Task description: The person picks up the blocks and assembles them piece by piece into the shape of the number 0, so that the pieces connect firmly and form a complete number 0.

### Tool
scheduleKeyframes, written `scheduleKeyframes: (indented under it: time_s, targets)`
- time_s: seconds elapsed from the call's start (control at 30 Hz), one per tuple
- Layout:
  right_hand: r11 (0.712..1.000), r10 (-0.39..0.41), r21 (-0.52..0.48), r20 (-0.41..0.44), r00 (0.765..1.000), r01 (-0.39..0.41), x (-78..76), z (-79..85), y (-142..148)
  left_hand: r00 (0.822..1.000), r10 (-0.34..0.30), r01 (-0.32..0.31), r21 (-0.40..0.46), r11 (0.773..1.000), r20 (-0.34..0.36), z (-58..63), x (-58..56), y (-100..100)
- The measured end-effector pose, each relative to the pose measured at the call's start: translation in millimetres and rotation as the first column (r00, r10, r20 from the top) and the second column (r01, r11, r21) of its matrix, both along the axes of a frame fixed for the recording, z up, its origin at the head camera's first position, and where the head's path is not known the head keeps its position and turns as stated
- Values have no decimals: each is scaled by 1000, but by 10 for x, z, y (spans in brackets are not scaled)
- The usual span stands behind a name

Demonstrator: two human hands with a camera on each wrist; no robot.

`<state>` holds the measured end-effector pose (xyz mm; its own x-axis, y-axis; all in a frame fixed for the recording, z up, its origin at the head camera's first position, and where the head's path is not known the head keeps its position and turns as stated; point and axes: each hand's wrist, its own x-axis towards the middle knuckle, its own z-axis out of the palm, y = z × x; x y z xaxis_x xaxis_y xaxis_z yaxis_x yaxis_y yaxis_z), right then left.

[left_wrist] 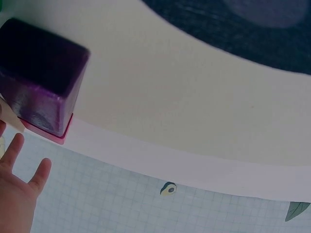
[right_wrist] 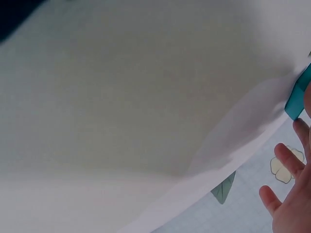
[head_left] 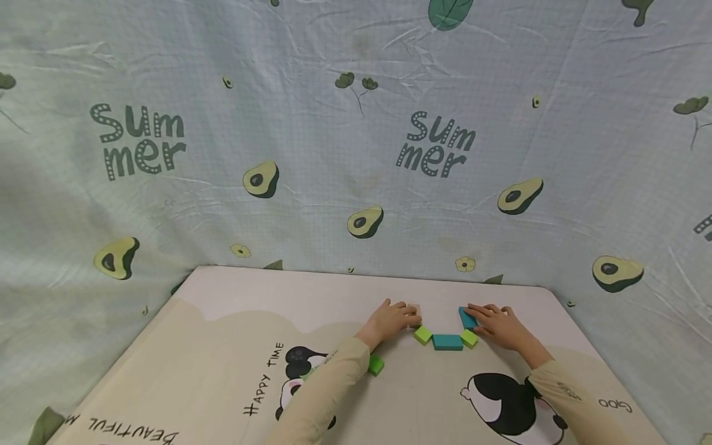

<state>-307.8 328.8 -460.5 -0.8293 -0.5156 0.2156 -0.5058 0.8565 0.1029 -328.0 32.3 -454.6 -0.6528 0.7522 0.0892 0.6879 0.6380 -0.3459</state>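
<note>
My left hand (head_left: 392, 320) holds a pale wooden block (head_left: 414, 310) by its edges, fingers bent over it. In the left wrist view that block (left_wrist: 10, 118) shows partly at the left edge, by the fingertips. My right hand (head_left: 503, 329) grips a blue block (head_left: 466, 317), which appears teal (right_wrist: 296, 99) in the right wrist view. Between the hands, a teal block (head_left: 447, 342) lies flat, with a lime green block (head_left: 423, 335) at its left end and another lime green block (head_left: 469, 339) at its right. Together these blocks form a curved row.
A green block (head_left: 376, 364) lies beside my left forearm. A dark purple block (left_wrist: 46, 77) looms close in the left wrist view. The printed table (head_left: 250, 296) has rounded far corners and meets an avocado-patterned cloth (head_left: 311, 235) behind it.
</note>
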Motion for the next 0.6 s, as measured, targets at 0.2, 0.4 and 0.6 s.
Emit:
scheduleKeyframes:
  time_s: [0.2,0.4,0.6]
  targets:
    - [1000,-4,-3,-1,1000,4,-7,-6,9,1000,-6,6,7,1000,-12,-8,0,-2]
    - [1000,-3,-4,-7,1000,3,-10,-5,12,1000,0,0,7,1000,-5,4,-1,-1]
    - [998,40,-41,-8,999,-40,-35,-17,18,1000,-7,7,24,1000,7,0,-6,-11]
